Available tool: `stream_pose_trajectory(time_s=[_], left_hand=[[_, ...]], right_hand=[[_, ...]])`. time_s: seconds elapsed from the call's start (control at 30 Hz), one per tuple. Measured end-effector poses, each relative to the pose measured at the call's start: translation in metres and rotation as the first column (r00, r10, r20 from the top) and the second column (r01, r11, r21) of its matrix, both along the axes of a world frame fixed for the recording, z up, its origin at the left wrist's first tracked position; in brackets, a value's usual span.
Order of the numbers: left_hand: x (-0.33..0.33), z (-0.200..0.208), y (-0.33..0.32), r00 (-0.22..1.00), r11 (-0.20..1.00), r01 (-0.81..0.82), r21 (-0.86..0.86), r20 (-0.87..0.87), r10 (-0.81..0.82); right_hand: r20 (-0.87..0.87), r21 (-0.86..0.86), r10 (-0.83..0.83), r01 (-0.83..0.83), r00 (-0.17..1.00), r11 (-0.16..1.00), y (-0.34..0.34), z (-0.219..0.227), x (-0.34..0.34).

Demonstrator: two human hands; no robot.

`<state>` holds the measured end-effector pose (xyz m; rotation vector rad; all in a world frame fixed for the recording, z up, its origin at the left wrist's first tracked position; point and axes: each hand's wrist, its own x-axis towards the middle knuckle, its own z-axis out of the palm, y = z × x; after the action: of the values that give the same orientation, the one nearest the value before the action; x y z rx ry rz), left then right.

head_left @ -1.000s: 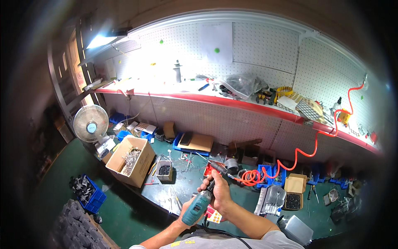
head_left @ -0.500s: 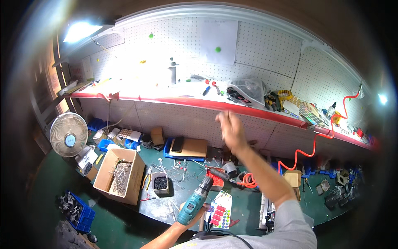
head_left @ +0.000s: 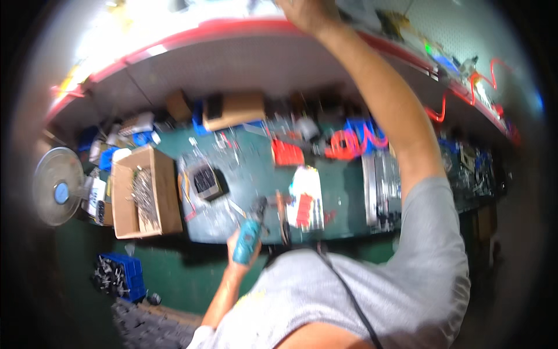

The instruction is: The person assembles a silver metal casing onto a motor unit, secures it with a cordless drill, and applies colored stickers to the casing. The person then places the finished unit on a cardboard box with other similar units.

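Low at the front edge of the bench, my left hand (head_left: pixel 233 249) is closed around a teal cordless drill (head_left: pixel 247 239), its dark chuck pointing away over the bench. My right arm stretches far forward and up, so that my right hand (head_left: pixel 313 13) is at the red-edged shelf (head_left: pixel 232 26). The picture's top edge cuts off its fingers, and they are blurred. Right of the drill lie a hammer-like tool (head_left: pixel 282 218) and a white sheet with red and coloured stickers (head_left: pixel 306 200). A small box of black parts (head_left: pixel 204 181) stands left of the drill.
A cardboard box of metal parts (head_left: pixel 165 198) stands on the left, beside a fan (head_left: pixel 58 186). A blue crate (head_left: pixel 135 279) sits lower left. Behind the sheet are a red bin (head_left: pixel 287 153) and a coiled orange hose (head_left: pixel 344 145). Metal rails (head_left: pixel 381 186) lie right.
The view has tipped downward. My right hand has reached farther forward to the shelf. The drill in my left hand has dropped closer to my body.
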<state>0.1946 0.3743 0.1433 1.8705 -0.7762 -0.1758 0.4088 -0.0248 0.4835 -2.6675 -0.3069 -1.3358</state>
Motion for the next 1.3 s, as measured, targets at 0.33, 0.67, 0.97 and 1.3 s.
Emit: stream_pose_trajectory(time_s=[0.33, 0.67, 0.97, 1.3], left_hand=[[-0.010, -0.018, -0.002, 0.946, 0.981, 0.049, 0.189, -0.324, 0.015], [-0.048, 0.002, -0.065, 0.912, 0.960, 0.061, 0.272, -0.405, 0.057], [-0.087, 0.017, -0.120, 0.924, 0.933, 0.057, 0.356, -0.374, 0.086], [-0.115, 0.045, -0.173, 0.934, 0.940, 0.054, 0.337, -0.351, 0.072]], right_hand=[[-0.503, 0.584, -0.208, 0.507, 0.839, 0.634, -0.067, -0.339, -0.279], [-0.751, 0.489, -0.236, 0.760, 0.616, 0.428, -0.068, -0.535, -0.275], [-0.862, 0.266, -0.209, 0.763, 0.461, 0.589, -0.103, -0.569, -0.263], [-0.846, 0.309, -0.154, 0.704, 0.511, 0.639, -0.114, -0.567, -0.271]])
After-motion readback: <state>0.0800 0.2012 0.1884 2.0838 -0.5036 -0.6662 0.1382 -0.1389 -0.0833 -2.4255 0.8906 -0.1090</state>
